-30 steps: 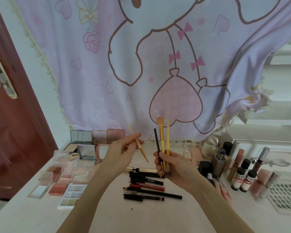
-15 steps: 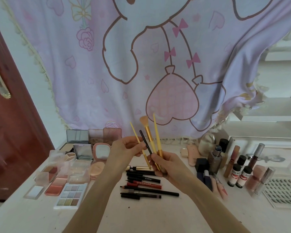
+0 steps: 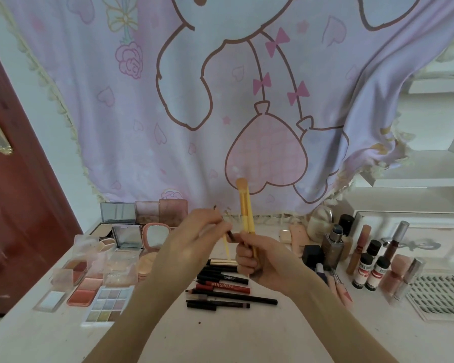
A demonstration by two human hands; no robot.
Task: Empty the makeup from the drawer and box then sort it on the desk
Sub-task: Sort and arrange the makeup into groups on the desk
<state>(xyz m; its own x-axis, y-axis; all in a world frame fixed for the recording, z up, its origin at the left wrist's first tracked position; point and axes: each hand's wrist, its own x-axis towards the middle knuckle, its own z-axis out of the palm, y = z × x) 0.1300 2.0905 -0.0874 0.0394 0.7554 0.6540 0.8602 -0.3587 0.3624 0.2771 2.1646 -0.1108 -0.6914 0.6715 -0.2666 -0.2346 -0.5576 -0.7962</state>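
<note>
- right hand [image 3: 257, 255] has its fingers curled round two yellow brushes [image 3: 245, 208], standing upright above the desk [image 3: 220, 336]
- left hand [image 3: 194, 234] pinches a thin black brush [image 3: 230, 233] plus a yellow stick [image 3: 226, 248], right over the pencils [image 3: 228, 292]

Two bare forearms rise from the lower edge, no sleeves, watch or bracelet on them. The left hand [image 3: 194, 235] and right hand [image 3: 260, 258] wear no gloves or rings. The fingers [image 3: 245, 259] are slim, nails too blurred to judge.

home bedroom | cartoon curtain [image 3: 220, 100] | makeup-covered desk [image 3: 220, 336]
</note>
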